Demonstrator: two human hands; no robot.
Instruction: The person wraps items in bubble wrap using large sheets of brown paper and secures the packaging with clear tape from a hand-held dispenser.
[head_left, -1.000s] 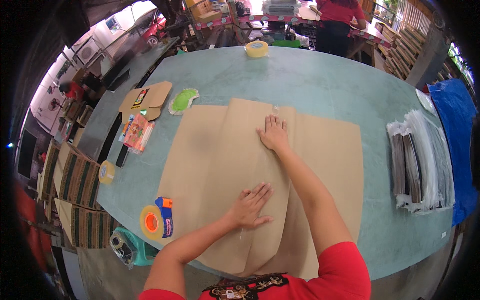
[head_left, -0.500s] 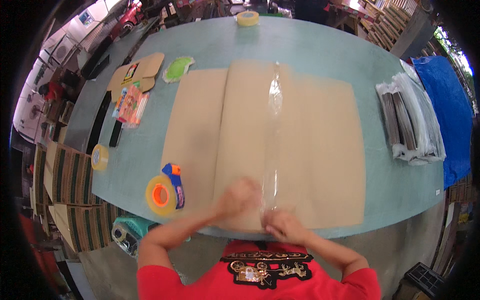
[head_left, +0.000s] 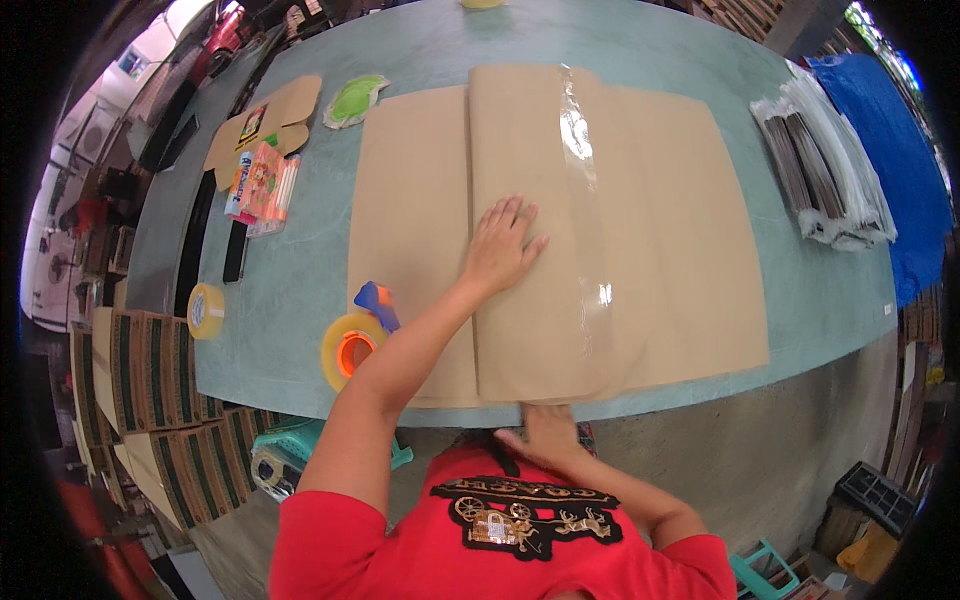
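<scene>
A large sheet of brown kraft paper (head_left: 410,200) lies on the table, with a folded panel (head_left: 520,330) across its middle. Down that panel's right part runs a shiny strip of clear tape (head_left: 577,135). My left hand (head_left: 503,245) rests palm down on the panel's left part, fingers outstretched and holding nothing. At the near edge of the paper is my right hand (head_left: 550,437), its thumb out to the left; its fingertips are hidden under the edge. By my left forearm sits an orange-and-blue tape dispenser (head_left: 377,303) with a yellowish tape roll (head_left: 336,350).
Another tape roll (head_left: 206,311) stands at the table's left edge. Beyond it lie a cardboard cutout (head_left: 290,100), a pink-orange packet (head_left: 262,185) and a green-white pad (head_left: 356,101). Plastic-wrapped bundles (head_left: 825,170) and a blue sheet (head_left: 880,150) lie right. Flattened cartons (head_left: 150,370) are stacked lower left.
My left hand has moved from the near part of the tape strip up and away onto the panel, opening flat. My right hand has dropped to the paper's near edge. The view has shifted.
</scene>
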